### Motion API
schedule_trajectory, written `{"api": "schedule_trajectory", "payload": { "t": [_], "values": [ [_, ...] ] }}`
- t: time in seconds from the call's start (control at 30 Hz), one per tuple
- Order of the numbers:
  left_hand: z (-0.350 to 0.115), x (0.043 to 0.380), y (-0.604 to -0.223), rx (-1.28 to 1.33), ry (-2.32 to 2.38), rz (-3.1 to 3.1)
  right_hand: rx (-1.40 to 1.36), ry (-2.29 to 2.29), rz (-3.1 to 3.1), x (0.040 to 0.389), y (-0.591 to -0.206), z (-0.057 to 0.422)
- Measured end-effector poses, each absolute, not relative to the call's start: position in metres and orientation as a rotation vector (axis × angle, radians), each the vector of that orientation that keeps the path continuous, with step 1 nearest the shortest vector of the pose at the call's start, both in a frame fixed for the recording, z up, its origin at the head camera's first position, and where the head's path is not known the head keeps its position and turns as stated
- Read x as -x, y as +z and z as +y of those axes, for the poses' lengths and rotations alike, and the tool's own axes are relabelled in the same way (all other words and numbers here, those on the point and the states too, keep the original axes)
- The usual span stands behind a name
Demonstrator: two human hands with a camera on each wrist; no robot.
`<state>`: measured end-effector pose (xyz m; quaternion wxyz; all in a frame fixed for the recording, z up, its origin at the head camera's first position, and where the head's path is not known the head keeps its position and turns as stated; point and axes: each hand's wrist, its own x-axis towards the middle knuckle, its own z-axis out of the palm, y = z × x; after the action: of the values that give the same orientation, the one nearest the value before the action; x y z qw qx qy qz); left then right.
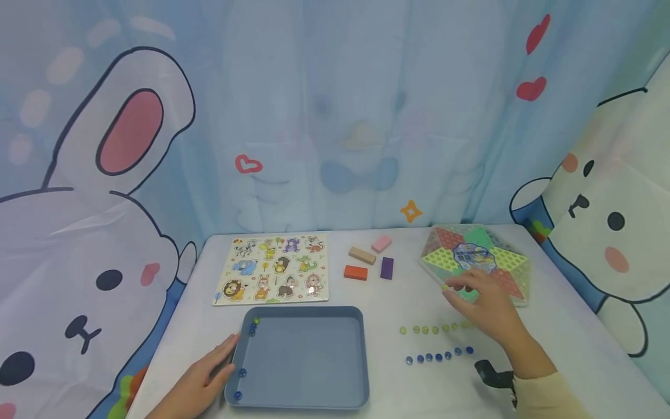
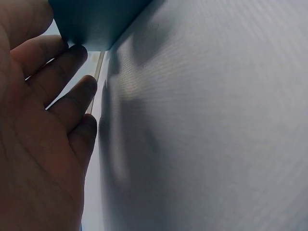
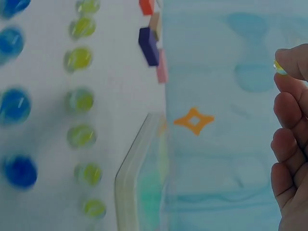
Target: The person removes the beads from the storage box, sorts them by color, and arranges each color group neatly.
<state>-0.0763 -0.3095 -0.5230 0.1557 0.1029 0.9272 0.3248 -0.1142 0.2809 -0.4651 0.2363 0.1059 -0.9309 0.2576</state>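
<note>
My right hand [image 1: 484, 305] is raised above the table, pinching a small yellow-green glass marble [image 3: 279, 67] between thumb and index finger. Below it runs a row of yellow-green marbles [image 1: 435, 330], and nearer to me a row of blue marbles [image 1: 438, 357]. My left hand [image 1: 201, 378] rests against the left wall of a blue-grey tray [image 1: 298, 404], its fingers fairly straight; the left wrist view shows fingertips at the tray's side. Inside, along that wall, lie a yellow-green marble [image 1: 256, 320] and several blue marbles [image 1: 242, 372].
An animal puzzle board [image 1: 277, 269] lies behind the tray. Orange [image 1: 356, 273], tan [image 1: 362, 255], pink [image 1: 381, 244] and purple [image 1: 387, 268] blocks lie at the back middle. A hexagonal patterned box [image 1: 442, 238] is at the back right, before a cartoon curtain [image 1: 335, 116].
</note>
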Motion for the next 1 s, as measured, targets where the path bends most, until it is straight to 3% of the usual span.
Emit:
{"api": "schedule_trajectory", "payload": {
  "t": [0.6, 1.0],
  "values": [
    [-0.315, 0.079, -0.527, -0.358, 0.886, 2.662, 0.103, 0.599, -2.816, 0.093, -0.513, 0.371],
    [-0.315, 0.077, -0.528, -0.39, 0.893, 2.681, 0.212, 0.636, -3.098, 0.094, -0.521, 0.39]
  ]
}}
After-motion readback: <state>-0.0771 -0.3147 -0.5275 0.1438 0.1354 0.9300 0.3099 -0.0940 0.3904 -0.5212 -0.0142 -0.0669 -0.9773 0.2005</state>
